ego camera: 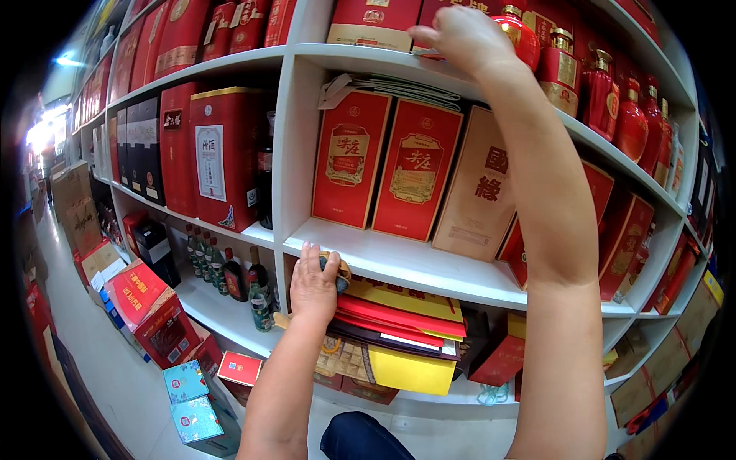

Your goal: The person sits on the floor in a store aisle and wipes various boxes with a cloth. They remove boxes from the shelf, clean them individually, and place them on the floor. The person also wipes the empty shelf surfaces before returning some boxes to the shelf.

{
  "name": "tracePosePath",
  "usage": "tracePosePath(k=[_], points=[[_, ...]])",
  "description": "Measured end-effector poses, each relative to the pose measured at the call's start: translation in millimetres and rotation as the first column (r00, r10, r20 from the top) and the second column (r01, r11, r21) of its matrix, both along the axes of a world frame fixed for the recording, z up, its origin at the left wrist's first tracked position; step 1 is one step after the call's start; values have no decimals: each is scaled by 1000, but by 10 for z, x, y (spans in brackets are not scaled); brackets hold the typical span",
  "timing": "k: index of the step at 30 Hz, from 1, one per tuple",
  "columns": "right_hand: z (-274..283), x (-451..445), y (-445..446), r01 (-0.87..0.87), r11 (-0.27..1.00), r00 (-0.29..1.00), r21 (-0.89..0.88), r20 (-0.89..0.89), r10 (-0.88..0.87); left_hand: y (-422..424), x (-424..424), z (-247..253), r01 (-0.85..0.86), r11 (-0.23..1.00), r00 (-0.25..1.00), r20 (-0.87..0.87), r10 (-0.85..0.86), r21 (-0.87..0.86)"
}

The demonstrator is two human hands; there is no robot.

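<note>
My left hand (315,283) rests at the front edge of the middle white shelf (402,256), by its upright divider. A crumpled cloth (340,273), dark grey with a tan edge, is held under its fingers. Above, my right hand (468,37) reaches to the edge of the upper shelf (368,53), in front of a dark red box (424,17) and beside a round red bottle (519,40). Its fingertips are hidden, so any hold is unclear. Between my arms stand two red liquor boxes (352,161) and a tan box (477,190). Folded bags (402,89) lie on top of the red boxes.
Red glass bottles (601,95) line the upper shelf at right. Below my left hand are stacked paper gift bags (402,328). Small green bottles (217,267) stand on the low left shelf. Turquoise boxes (195,420) and a large red carton (152,316) occupy the floor at left.
</note>
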State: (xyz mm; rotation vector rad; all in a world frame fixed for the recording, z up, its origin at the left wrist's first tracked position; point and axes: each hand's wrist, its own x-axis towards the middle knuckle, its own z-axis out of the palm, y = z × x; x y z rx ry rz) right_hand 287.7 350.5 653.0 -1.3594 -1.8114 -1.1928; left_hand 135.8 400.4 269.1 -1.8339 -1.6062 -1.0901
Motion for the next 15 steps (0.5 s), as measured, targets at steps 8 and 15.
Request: tracePosePath(k=[8,15], points=[[11,423,116,7,1000,1000,-7,-18,-7,-15,-6,3,-23,999,1000,-21,23,-36],[181,445,446,-61,941,995,333,-52,83,4,-8,-2,-32,994,999,-40,28,-107]])
